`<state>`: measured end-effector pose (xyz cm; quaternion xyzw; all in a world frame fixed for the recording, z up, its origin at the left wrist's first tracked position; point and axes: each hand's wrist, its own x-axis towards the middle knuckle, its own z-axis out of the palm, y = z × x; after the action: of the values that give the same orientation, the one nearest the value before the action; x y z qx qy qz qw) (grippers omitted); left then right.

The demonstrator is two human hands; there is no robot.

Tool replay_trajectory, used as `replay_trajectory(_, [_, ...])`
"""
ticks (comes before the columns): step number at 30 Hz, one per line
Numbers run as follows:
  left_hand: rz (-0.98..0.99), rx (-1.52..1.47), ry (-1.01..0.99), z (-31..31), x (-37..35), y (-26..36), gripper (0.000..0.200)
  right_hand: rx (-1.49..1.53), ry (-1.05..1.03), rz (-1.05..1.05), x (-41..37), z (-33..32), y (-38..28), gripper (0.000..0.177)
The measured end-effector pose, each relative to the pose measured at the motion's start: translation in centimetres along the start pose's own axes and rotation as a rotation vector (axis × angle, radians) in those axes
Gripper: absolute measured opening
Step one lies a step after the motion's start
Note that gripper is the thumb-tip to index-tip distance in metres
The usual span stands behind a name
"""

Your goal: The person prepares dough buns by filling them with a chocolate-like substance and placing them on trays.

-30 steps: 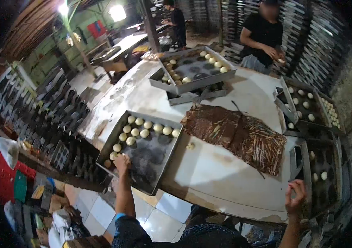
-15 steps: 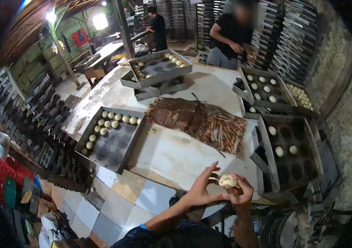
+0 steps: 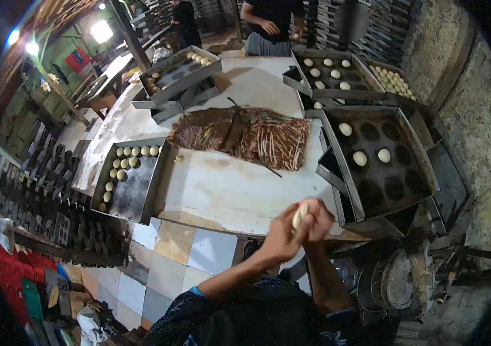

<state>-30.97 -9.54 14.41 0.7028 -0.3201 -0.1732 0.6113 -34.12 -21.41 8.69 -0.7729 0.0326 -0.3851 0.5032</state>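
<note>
A pale piece of dough (image 3: 300,215) is held between my two hands, above the near edge of the table. My left hand (image 3: 280,237) is closed against its left side, with the fingers partly hidden. My right hand (image 3: 320,222) wraps round it from the right, the thumb pressing on the dough. Beyond my hands, a wide brown slab (image 3: 240,135) with a streaked, grooved right half lies on the white tabletop (image 3: 216,187). To my right, a metal tray (image 3: 394,187) holds three dough balls.
A tray (image 3: 154,187) with several dough balls sits at the left edge. More stacked trays (image 3: 179,78) stand at the far left, and another tray (image 3: 366,83) at the far right. Across the table stands a person (image 3: 268,29); a second person (image 3: 186,23) is further back.
My hands have come together and closed round the dough; before, my left hand was spread beside it. The view has tilted down, so the table appears higher.
</note>
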Motion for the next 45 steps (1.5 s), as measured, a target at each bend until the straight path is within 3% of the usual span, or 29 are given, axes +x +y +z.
replay_trajectory(2, [0.053, -0.068, 0.147, -1.4, 0.7, -1.6, 0.036, -0.101, -0.024, -0.062, 2.6, 2.1, 0.9, 0.024])
replay_trajectory(4, [-0.335, -0.560, 0.122, -4.5, 1.2, -3.8, 0.032, -0.136, -0.020, 0.017, 4.5, 4.1, 1.2, 0.025])
replay_trajectory(5, [-0.425, -0.848, 0.262, -5.2, 1.7, -5.0, 0.032, -0.143, -0.025, 0.028, 4.4, 5.6, 2.0, 0.025])
replay_trajectory(7, [-0.437, -0.857, 0.175, -6.7, 1.9, -7.4, 0.033, -0.049, -0.039, 0.003, 4.4, 9.0, 3.8, 0.024])
replay_trajectory(8, [-0.439, -0.855, 0.089, -7.6, 1.9, -8.3, 0.034, 0.025, -0.162, 0.021, 4.4, 10.1, 3.9, 0.028])
replay_trajectory(10, [-0.522, -0.956, 0.133, -10.5, 2.5, -10.3, 0.037, 0.250, -0.267, 0.280, 5.4, 11.8, 5.4, 0.031])
replay_trajectory(12, [-0.628, -1.136, 0.217, -14.1, 3.0, -12.5, 0.037, 0.065, -0.321, 0.473, 6.4, 13.8, 10.6, 0.032])
replay_trajectory(13, [-0.600, -1.138, 0.193, -15.8, 3.5, -12.9, 0.036, -0.286, -0.264, 0.212, 7.0, 14.4, 13.6, 0.032])
replay_trajectory(14, [-0.608, -1.143, 0.187, -17.4, 3.7, -13.6, 0.036, -0.443, -0.312, 0.395, 8.0, 14.6, 13.4, 0.018])
replay_trajectory(16, [-0.525, -1.115, 0.250, -20.1, 4.7, -15.3, 0.036, -0.891, -0.432, 0.208, 7.5, 15.8, 19.6, 0.023])
replay_trajectory(17, [-0.429, -1.083, 0.199, -21.6, 6.0, -13.3, 0.039, -0.902, -0.436, 0.206, 7.7, 16.6, 20.3, 0.023])
replay_trajectory(20, [-0.401, -1.077, 0.268, -25.2, 7.8, -15.9, 0.043, -0.978, -0.582, 0.399, 7.4, 17.8, 21.8, 0.030])
replay_trajectory(22, [-0.405, -1.123, 0.268, -27.1, 9.2, -17.8, 0.048, -0.968, -0.443, 0.191, 7.0, 18.2, 22.2, 0.036])
replay_trajectory(24, [-0.315, -1.104, 0.278, -28.5, 10.7, -19.1, 0.052, -0.433, -0.275, 0.313, 8.1, 18.4, 23.3, 0.039])
replay_trajectory(26, [-0.366, -1.066, 0.314, -29.2, 11.9, -19.7, 0.053, -0.757, -0.827, 0.436, 13.6, 19.7, 18.5, 0.038])
replay_trajectory(27, [-0.379, -1.046, 0.360, -29.4, 12.4, -19.6, 0.056, -0.732, -0.745, 0.245, 13.2, 19.7, 21.2, 0.035])
replay_trajectory(30, [-0.397, -1.052, 0.416, -29.4, 13.3, -21.0, 0.058, -0.740, -0.636, 0.226, 21.1, 22.7, 19.4, 0.031])
replay_trajectory(31, [-0.381, -1.072, 0.417, -29.3, 13.4, -21.5, 0.058, -0.741, -0.646, 0.240, 21.5, 23.2, 21.6, 0.031])
replay_trajectory(33, [-0.393, -1.089, 0.398, -29.2, 13.5, -22.2, 0.054, -0.851, -0.498, -0.056, 21.1, 23.7, 26.3, 0.029])
replay_trajectory(37, [-0.329, -1.127, 0.400, -29.9, 13.6, -22.5, 0.050, -0.774, -0.723, 0.072, 21.9, 23.2, 27.0, 0.026])
replay_trajectory(39, [-0.338, -1.104, 0.434, -29.8, 14.1, -23.0, 0.051, -0.420, -0.736, -0.085, 22.4, 22.0, 28.8, 0.023])
replay_trajectory(40, [-0.336, -1.076, 0.461, -29.7, 14.5, -23.4, 0.052, -0.431, -0.725, -0.074, 22.9, 21.6, 28.4, 0.023])
replay_trajectory(42, [-0.359, -1.021, 0.483, -29.0, 15.2, -24.5, 0.048, -0.006, -1.068, 0.926, 24.4, 21.0, 26.1, 0.020])
replay_trajectory(43, [-0.390, -1.022, 0.522, -28.5, 15.5, -25.0, 0.045, 0.279, -0.957, 1.044, 24.0, 20.5, 24.5, 0.019])
replay_trajectory(45, [-0.532, -1.037, 0.545, -28.2, 16.2, -24.1, 0.037, 0.255, -0.872, 0.939, 20.9, 20.0, 22.5, 0.017])
